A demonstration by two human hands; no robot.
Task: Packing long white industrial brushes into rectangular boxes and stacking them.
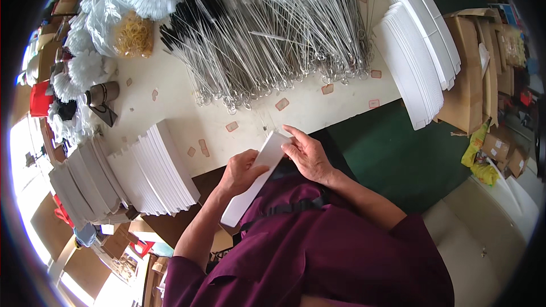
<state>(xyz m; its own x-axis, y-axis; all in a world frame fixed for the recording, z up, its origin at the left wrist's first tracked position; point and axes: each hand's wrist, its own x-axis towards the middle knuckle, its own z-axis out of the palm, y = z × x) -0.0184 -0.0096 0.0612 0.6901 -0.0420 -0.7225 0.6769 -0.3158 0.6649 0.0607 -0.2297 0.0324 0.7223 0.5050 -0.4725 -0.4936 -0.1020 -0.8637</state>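
A long, narrow white box [254, 185] slants across my lap at the table's front edge. My left hand [242, 171] grips its left side near the middle, thumb lying over the top face. At the upper end, my right hand [308, 154] closes on the box with thumb and fingers. Thin wire ends [265, 129] show just past that upper end; whether they are inside the box I cannot tell. Beyond my hands lies a wide heap of wire-handled brushes [273, 51], with looped ends toward me and black or white bristles at the far side.
Stacked white boxes stand at the left [151, 170] and right [409, 62] of the table [170, 102]. Yellow rubber bands [134, 35], clear plastic bags [102, 14] and a metal cup [104, 93] lie at the far left. Cardboard boxes [469, 68] stand at the right.
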